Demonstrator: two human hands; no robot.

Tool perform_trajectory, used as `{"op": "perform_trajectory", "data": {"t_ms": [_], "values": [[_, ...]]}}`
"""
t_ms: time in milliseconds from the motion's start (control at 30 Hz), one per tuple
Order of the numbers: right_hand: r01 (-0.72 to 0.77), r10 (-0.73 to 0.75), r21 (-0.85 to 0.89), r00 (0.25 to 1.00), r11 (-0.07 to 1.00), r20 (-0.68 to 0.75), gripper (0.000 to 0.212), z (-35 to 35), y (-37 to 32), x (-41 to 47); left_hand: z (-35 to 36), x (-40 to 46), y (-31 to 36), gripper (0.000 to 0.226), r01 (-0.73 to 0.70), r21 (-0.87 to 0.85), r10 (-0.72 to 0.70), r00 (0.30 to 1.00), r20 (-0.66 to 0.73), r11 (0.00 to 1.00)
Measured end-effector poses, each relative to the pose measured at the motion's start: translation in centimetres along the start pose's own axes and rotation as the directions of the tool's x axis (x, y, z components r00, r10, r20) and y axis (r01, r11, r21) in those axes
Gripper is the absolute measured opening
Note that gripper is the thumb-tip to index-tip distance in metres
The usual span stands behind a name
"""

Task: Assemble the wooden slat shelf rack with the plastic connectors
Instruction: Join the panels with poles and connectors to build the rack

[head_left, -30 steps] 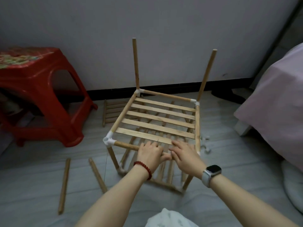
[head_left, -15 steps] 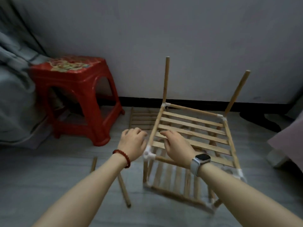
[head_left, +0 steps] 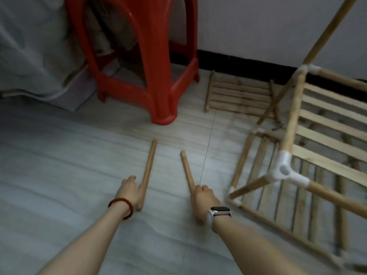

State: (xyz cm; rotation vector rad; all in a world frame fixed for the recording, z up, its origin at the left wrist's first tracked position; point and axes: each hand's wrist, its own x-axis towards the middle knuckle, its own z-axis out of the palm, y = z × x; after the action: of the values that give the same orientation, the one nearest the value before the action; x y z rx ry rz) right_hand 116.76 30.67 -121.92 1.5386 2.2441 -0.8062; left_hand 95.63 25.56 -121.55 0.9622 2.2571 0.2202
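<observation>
1. L hand, red bead bracelet at wrist; off the rack since a sec ago, now down on the floor, fingers laid along near end of left dowel; closed grip or not, can't tell.
2. R hand, smartwatch at wrist; also moved off the rack; fingers curled round near end of right dowel, clamped on it.
3. Meaning: prob. fetching the two missing uprights.
4. Rack, right of hands, part-built; two slat tiers; near white connector shows an empty socket; far corner has upright fitted.
5. Floor: pale grey tile.
6. Spare slat panel flat by the black skirting.
7. Red plastic stool beyond dowels; grey cloth far left; white wall behind.
</observation>
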Motion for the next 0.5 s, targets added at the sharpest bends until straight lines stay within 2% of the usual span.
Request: {"op": "perform_trajectory", "data": {"t_ms": [67,133,200,300,400,500], "values": [[-0.032,0.032,-0.002,0.999,0.999,-0.019,0.03,2.1,0.5,1.8,2.2,1.9,-1.0,0.053,0.043,0.008,-0.043,0.999,-0.024,0.999],[-0.046,0.046,-0.006,0.998,0.999,-0.051,0.028,3.2,0.5,2.7,3.8,2.9,-1.1,0.041,0.051,0.019,-0.05,0.998,-0.048,0.998],[-0.094,0.098,0.073,0.994,0.993,-0.052,0.028,3.8,0.4,3.1,5.0,3.1,-0.7,0.026,0.054,0.051,-0.051,0.997,-0.056,0.997],[-0.186,0.187,0.267,0.982,0.946,0.023,0.022,3.7,-0.1,3.0,5.6,2.7,-0.3,0.018,0.08,0.014,-0.079,0.997,-0.019,0.997],[-0.227,0.202,0.431,0.974,0.873,0.103,0.016,2.0,-0.7,1.9,4.5,2.0,1.0,0.016,0.148,-0.258,-0.138,0.989,0.058,0.955],[-0.246,0.19,0.509,0.969,0.825,0.159,0.018,-1.4,-1.2,-0.5,2.0,-0.4,4.0,0.019,0.175,-0.601,-0.117,0.984,0.136,0.78]]}}
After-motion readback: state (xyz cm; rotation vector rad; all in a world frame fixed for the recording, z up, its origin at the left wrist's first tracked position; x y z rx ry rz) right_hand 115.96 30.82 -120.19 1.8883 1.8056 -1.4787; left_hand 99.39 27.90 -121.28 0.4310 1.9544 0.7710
